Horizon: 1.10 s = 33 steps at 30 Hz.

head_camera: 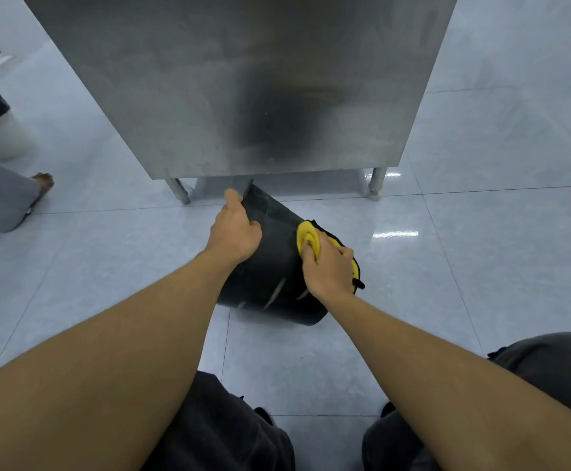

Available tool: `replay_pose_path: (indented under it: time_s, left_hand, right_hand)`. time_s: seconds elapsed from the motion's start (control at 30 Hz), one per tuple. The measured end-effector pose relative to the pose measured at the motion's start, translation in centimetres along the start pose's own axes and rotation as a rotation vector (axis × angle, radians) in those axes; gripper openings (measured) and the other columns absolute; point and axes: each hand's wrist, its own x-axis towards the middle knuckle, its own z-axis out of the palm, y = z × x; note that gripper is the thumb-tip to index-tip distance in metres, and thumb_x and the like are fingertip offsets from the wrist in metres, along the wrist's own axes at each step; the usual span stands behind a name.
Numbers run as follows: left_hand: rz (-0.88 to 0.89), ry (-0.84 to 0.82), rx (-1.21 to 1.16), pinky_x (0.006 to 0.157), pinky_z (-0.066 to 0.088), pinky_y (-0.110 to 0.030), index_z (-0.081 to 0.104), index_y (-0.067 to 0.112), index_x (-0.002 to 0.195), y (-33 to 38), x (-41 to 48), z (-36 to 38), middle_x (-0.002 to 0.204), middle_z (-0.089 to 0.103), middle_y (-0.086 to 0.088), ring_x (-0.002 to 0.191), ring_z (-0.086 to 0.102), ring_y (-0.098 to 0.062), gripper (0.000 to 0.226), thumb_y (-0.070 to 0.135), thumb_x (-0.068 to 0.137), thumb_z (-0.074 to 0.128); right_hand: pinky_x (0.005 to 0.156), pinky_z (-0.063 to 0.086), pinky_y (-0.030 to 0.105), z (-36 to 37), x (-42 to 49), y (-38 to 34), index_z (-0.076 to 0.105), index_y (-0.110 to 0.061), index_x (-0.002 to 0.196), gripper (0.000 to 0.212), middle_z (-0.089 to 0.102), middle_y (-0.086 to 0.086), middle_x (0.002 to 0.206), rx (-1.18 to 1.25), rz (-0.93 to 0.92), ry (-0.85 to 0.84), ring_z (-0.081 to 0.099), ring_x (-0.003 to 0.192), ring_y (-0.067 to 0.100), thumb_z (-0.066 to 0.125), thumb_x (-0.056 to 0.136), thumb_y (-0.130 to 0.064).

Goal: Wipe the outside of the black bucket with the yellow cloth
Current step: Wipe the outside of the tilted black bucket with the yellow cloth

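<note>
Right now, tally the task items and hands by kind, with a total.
Black bucket: 1
Yellow cloth: 1
Hands: 2 (left hand gripping the rim, right hand pressing the cloth)
Total: 4

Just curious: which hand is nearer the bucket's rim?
Left. The left hand grips the black bucket at its rim; the right hand presses the yellow cloth on its side.

both arms outstretched — fingers [240, 198] curled
</note>
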Motion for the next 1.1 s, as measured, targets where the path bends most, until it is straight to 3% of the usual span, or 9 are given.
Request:
replay_pose_path:
  time_s: [0.17, 0.33, 0.43, 0.57, 0.73, 0.8, 0.93, 1.03, 1.1]
  left_hand:
    - [0.005, 0.009, 0.114, 0.069, 0.044, -0.039, 0.031, 0.024, 0.138, 0.4, -0.2, 0.6, 0.102, 0.063, -0.013, 0.083, 0.059, -0.031, 0.047, 0.015, 0.094, 0.046]
    - [0.028, -0.038, 0.025, 0.089, 0.048, -0.042, 0.023, 0.024, 0.155, 0.0, 0.3, 0.8, 0.13, 0.058, -0.013, 0.113, 0.058, -0.035, 0.066, 0.016, 0.094, 0.048]
    - [0.011, -0.062, 0.051, 0.098, 0.044, -0.041, 0.014, 0.031, 0.159, -0.8, 0.5, 0.4, 0.141, 0.053, -0.014, 0.122, 0.054, -0.035, 0.071, 0.017, 0.096, 0.046]
    - [-0.019, -0.084, 0.071, 0.086, 0.046, -0.038, 0.002, 0.034, 0.159, -1.6, 0.0, -0.1, 0.129, 0.057, -0.019, 0.103, 0.058, -0.033, 0.075, 0.014, 0.098, 0.039]
    - [0.007, -0.154, 0.004, 0.077, 0.045, -0.03, -0.008, 0.032, 0.159, -2.2, 0.1, 0.2, 0.136, 0.049, -0.012, 0.093, 0.056, -0.019, 0.078, 0.01, 0.1, 0.038]
    - [0.047, -0.158, 0.0, 0.086, 0.047, -0.032, -0.007, 0.028, 0.159, -2.1, 0.2, 0.3, 0.145, 0.044, -0.011, 0.11, 0.058, -0.025, 0.078, 0.007, 0.1, 0.039]
    - [0.078, -0.184, -0.007, 0.1, 0.037, -0.03, -0.007, 0.021, 0.16, -1.9, 0.2, 0.2, 0.162, 0.026, -0.013, 0.138, 0.042, -0.032, 0.078, 0.003, 0.098, 0.038]
    - [0.136, -0.243, -0.05, 0.112, 0.021, -0.025, -0.007, 0.017, 0.159, -1.7, -0.1, -0.1, 0.166, 0.016, -0.01, 0.15, 0.024, -0.026, 0.077, 0.002, 0.098, 0.036]
    - [0.175, -0.281, -0.069, 0.12, 0.017, -0.028, -0.007, 0.017, 0.159, -2.0, -0.1, -0.2, 0.166, 0.014, -0.009, 0.151, 0.021, -0.024, 0.077, 0.002, 0.097, 0.036]
  right_hand:
    - [0.106, 0.042, 0.048, 0.0, -0.4, -1.1, 0.048, -0.036, 0.143, 0.043, 0.059, 0.005, 0.13, 0.088, 0.079, 0.031, 0.038, 0.133, 0.03, 0.041, 0.103, -0.048]
    - [0.105, 0.038, 0.036, 0.4, -0.8, -3.9, 0.048, -0.042, 0.146, 0.048, 0.053, -0.01, 0.145, 0.146, -0.373, -0.065, 0.039, 0.119, 0.023, 0.053, 0.1, -0.029]
    - [0.105, 0.035, 0.033, 0.5, -1.2, -3.7, 0.042, -0.045, 0.149, 0.053, 0.041, -0.016, 0.156, 0.067, -0.454, -0.103, 0.038, 0.119, 0.023, 0.054, 0.1, -0.028]
    - [0.11, 0.031, 0.039, 0.7, -0.4, -1.3, 0.038, -0.039, 0.152, 0.05, 0.043, -0.01, 0.156, -0.089, -0.223, -0.047, 0.038, 0.127, 0.03, 0.041, 0.102, -0.044]
    - [0.101, 0.044, 0.045, -0.4, -0.1, 0.5, 0.056, -0.033, 0.128, 0.033, 0.063, -0.002, 0.122, 0.024, 0.116, -0.013, 0.04, 0.126, 0.033, 0.039, 0.102, -0.045]
    - [0.101, 0.045, 0.045, -0.5, -0.7, -0.3, 0.058, -0.033, 0.123, 0.03, 0.059, -0.001, 0.112, 0.089, 0.138, 0.011, 0.041, 0.126, 0.031, 0.04, 0.102, -0.045]
    - [0.109, 0.037, 0.041, 0.2, -1.2, -3.2, 0.051, -0.036, 0.144, 0.043, 0.054, -0.006, 0.145, 0.09, -0.172, -0.024, 0.038, 0.126, 0.026, 0.043, 0.102, -0.041]
    - [0.106, 0.037, 0.039, 0.4, -0.8, -5.5, 0.049, -0.041, 0.145, 0.046, 0.05, -0.011, 0.149, 0.135, -0.384, -0.072, 0.039, 0.118, 0.022, 0.045, 0.099, -0.035]
    - [0.107, 0.036, 0.038, 0.3, -0.3, -6.2, 0.048, -0.041, 0.145, 0.046, 0.049, -0.011, 0.15, 0.154, -0.396, -0.078, 0.039, 0.121, 0.023, 0.045, 0.1, -0.034]
